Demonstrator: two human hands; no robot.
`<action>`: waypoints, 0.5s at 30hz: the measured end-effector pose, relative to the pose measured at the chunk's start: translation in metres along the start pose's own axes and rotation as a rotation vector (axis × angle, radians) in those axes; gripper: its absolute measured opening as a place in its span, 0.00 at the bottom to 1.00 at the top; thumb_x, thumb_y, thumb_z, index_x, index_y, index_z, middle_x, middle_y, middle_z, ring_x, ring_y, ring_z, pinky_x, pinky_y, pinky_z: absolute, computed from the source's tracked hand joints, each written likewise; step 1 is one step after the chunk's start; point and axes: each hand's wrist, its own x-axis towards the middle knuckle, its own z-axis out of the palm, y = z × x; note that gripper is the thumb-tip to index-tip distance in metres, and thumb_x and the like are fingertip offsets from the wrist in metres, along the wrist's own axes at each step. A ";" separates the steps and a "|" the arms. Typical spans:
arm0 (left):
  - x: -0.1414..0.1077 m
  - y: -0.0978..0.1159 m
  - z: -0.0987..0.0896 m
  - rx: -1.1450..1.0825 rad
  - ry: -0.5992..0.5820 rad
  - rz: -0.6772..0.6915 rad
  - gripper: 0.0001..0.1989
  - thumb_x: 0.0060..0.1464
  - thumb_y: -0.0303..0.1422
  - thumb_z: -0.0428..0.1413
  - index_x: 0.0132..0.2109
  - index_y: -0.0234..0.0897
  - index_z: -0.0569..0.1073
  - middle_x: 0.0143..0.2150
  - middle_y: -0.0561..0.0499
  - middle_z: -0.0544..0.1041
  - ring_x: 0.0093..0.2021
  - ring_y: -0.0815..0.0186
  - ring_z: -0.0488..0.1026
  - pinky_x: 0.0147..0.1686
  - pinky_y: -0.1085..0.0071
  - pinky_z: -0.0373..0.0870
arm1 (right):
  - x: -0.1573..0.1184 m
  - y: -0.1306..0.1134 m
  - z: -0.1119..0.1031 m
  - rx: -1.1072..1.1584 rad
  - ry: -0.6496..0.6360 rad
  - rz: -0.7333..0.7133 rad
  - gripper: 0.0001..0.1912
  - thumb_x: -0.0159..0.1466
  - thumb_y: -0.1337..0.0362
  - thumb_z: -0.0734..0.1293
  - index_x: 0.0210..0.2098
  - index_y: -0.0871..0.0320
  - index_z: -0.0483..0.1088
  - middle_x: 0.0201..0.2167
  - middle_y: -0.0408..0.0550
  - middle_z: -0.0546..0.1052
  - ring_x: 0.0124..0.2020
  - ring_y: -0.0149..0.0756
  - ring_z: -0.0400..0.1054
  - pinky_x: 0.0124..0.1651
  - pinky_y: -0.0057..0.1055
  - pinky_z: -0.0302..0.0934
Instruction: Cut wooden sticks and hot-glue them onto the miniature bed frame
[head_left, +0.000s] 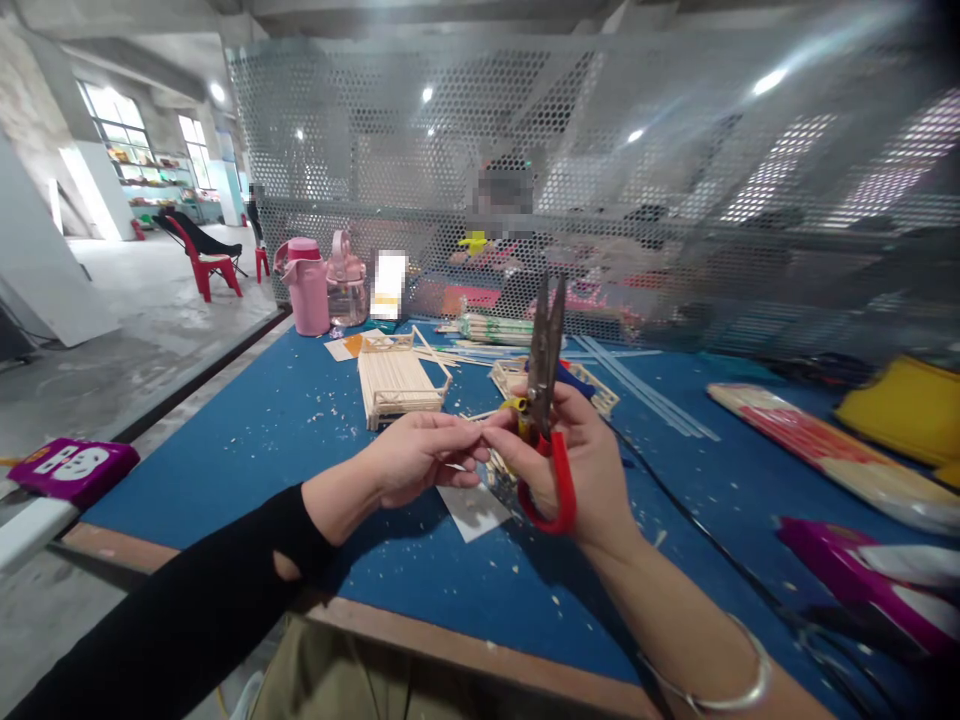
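Over the blue table, my left hand (420,455) is closed in a pinch, its fingertips meeting those of my right hand (592,465); whatever small thing they pinch cannot be made out. Red-handled scissors (546,365) are in my right hand, blades pointing up and nearly closed. Just beyond my left hand, a small bed-shaped model of wooden sticks (400,375) stands on the table. A second stick frame (604,397) lies partly hidden behind my right hand, with a blue tool (574,378) beside it. A piece of white paper (474,512) lies below my hands.
Pink flask (309,292) and clear bottle (347,290) stand at the back left. Bundled sticks (502,328) lie near the perforated screen (375,150). At right are pale strips (645,385), a stick pack (817,445), a purple object (855,580) and a black cord (697,540).
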 end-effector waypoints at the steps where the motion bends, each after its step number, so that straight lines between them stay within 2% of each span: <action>1: 0.000 0.000 0.000 0.004 0.010 0.031 0.08 0.44 0.30 0.64 0.26 0.29 0.75 0.24 0.52 0.73 0.23 0.76 0.69 0.28 0.76 0.69 | 0.000 0.000 0.000 -0.004 0.007 -0.008 0.19 0.48 0.65 0.73 0.38 0.52 0.65 0.25 0.38 0.75 0.24 0.30 0.70 0.30 0.31 0.68; 5: 0.002 0.003 -0.001 0.010 0.104 0.218 0.08 0.43 0.31 0.65 0.28 0.30 0.76 0.25 0.53 0.73 0.23 0.77 0.68 0.29 0.76 0.69 | 0.000 0.002 0.000 -0.108 0.003 -0.057 0.16 0.52 0.61 0.71 0.39 0.52 0.67 0.27 0.40 0.72 0.27 0.30 0.67 0.32 0.30 0.65; 9: 0.003 0.006 -0.003 0.024 0.221 0.401 0.09 0.43 0.33 0.65 0.31 0.31 0.76 0.24 0.53 0.74 0.23 0.77 0.68 0.28 0.76 0.68 | -0.001 0.004 -0.003 -0.266 -0.115 -0.069 0.15 0.55 0.56 0.68 0.40 0.54 0.66 0.27 0.41 0.69 0.26 0.30 0.64 0.29 0.29 0.62; 12: 0.002 0.008 -0.003 0.065 0.269 0.470 0.10 0.41 0.34 0.65 0.30 0.31 0.77 0.24 0.53 0.75 0.23 0.76 0.68 0.28 0.76 0.67 | -0.002 0.004 -0.002 -0.400 -0.216 -0.122 0.17 0.55 0.55 0.69 0.41 0.54 0.66 0.30 0.43 0.71 0.28 0.33 0.64 0.32 0.32 0.61; 15: 0.000 0.008 -0.001 0.126 0.268 0.494 0.10 0.41 0.34 0.65 0.28 0.31 0.76 0.22 0.54 0.74 0.23 0.75 0.68 0.28 0.75 0.67 | -0.002 0.004 -0.001 -0.524 -0.256 -0.198 0.20 0.54 0.55 0.70 0.43 0.55 0.66 0.36 0.47 0.73 0.34 0.37 0.67 0.38 0.35 0.62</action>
